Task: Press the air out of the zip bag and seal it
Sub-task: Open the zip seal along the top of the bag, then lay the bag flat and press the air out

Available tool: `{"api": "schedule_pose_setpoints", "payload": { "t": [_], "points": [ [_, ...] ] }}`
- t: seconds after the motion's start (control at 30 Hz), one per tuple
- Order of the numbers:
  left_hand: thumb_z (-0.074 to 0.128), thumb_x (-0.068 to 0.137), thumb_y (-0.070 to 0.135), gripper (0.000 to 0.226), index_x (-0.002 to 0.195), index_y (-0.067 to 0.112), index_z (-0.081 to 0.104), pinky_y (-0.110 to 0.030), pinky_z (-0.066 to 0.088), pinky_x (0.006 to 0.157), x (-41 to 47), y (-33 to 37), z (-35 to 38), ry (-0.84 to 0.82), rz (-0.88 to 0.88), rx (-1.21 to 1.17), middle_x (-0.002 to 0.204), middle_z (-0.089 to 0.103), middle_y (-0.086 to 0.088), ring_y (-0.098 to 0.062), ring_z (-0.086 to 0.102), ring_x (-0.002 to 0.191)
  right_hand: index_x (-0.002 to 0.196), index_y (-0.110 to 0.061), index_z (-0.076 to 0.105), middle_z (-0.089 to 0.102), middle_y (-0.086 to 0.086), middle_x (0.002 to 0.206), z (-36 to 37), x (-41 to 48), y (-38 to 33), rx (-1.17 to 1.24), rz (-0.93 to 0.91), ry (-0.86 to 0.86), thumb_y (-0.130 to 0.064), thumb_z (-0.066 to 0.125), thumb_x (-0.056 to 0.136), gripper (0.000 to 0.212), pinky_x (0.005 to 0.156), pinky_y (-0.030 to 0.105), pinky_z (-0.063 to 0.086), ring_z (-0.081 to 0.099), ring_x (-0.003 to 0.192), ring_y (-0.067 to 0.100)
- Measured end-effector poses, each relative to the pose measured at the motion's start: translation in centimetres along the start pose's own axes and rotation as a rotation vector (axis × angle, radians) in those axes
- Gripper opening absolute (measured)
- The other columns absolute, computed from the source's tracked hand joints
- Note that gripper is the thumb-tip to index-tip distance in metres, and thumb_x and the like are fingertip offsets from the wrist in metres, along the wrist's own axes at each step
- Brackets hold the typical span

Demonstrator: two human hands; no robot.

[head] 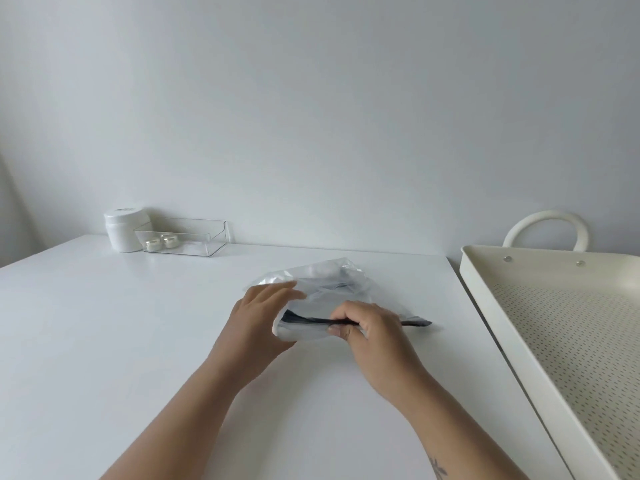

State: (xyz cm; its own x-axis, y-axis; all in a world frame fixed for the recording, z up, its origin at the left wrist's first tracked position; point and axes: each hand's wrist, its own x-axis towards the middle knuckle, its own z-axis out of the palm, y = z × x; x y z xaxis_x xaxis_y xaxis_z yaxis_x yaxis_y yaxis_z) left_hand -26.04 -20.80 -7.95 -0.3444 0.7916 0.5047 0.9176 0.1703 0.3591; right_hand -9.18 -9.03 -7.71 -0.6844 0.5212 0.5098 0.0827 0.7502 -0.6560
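A clear zip bag point(332, 282) with a dark zip strip along its near edge lies on the white table point(121, 341), a little right of centre. Pale contents show dimly through the crumpled plastic at its far end. My left hand point(258, 317) holds the bag's left end, fingers over the top and thumb under the near corner. My right hand point(367, 327) pinches the dark zip strip between thumb and fingers near its middle. The strip's right tip point(420, 322) sticks out past my right hand.
A white jar point(123, 233) and a clear plastic box point(187, 237) holding two small round items stand at the table's far left by the wall. A cream perforated tray point(568, 327) with a loop handle sits to the right of the table.
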Motion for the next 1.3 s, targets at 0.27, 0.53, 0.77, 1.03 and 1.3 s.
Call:
{"api": "schedule_pose_setpoints", "payload": {
  "t": [0.27, 0.53, 0.77, 1.03, 1.3],
  "points": [
    [0.064, 0.079, 0.023, 0.011, 0.086, 0.032, 0.062, -0.033, 0.019, 0.089, -0.3, -0.4, -0.1, 0.121, -0.133, 0.200, 0.090, 0.064, 0.021, -0.014, 0.047, 0.106, 0.077, -0.022, 0.063, 0.064, -0.013, 0.074, -2.7, -0.6, 0.4, -0.241, -0.019, 0.037, -0.017, 0.071, 0.084, 0.011, 0.079, 0.037, 0.046, 0.058, 0.078, 0.016],
    [0.062, 0.077, 0.028, 0.008, 0.085, 0.030, 0.064, -0.034, 0.026, 0.089, -1.0, 1.0, -0.2, 0.008, -0.047, 0.202, 0.084, 0.061, 0.018, -0.012, 0.048, 0.100, 0.082, -0.025, 0.064, 0.066, -0.014, 0.082, -4.0, -1.5, 1.3, -0.459, 0.174, -0.011, -0.022, 0.066, 0.087, 0.007, 0.073, 0.033, 0.041, 0.056, 0.086, 0.020],
    [0.063, 0.080, 0.036, 0.013, 0.092, 0.033, 0.067, -0.026, 0.034, 0.085, -1.3, 2.5, -0.3, -0.091, 0.053, 0.135, 0.091, 0.065, 0.017, -0.006, 0.052, 0.094, 0.091, -0.030, 0.073, 0.069, -0.009, 0.091, -5.3, -1.2, 2.4, -0.293, 0.410, -0.072, -0.004, 0.041, 0.088, 0.041, 0.074, 0.029, 0.049, 0.061, 0.078, 0.018],
    [0.052, 0.082, 0.065, 0.039, 0.080, 0.031, 0.071, -0.021, 0.047, 0.071, -0.4, 3.6, -1.9, 0.115, 0.039, -0.076, 0.073, 0.066, 0.024, 0.001, 0.059, 0.082, 0.092, -0.036, 0.074, 0.074, -0.013, 0.096, -6.0, 0.8, -2.9, 0.110, 0.253, 0.185, -0.016, 0.050, 0.092, 0.031, 0.060, 0.018, 0.047, 0.064, 0.071, -0.001],
    [0.046, 0.093, 0.045, 0.043, 0.132, 0.029, 0.053, -0.036, 0.024, 0.114, 0.0, 1.0, -0.3, -0.022, -0.197, 0.109, 0.149, 0.043, 0.010, -0.013, 0.025, 0.143, 0.150, -0.024, 0.024, 0.023, -0.006, 0.160, -0.6, 1.1, -2.4, -0.480, 0.255, -0.239, -0.027, 0.032, 0.099, 0.052, 0.109, 0.037, 0.032, 0.021, 0.145, 0.012]
  ]
}}
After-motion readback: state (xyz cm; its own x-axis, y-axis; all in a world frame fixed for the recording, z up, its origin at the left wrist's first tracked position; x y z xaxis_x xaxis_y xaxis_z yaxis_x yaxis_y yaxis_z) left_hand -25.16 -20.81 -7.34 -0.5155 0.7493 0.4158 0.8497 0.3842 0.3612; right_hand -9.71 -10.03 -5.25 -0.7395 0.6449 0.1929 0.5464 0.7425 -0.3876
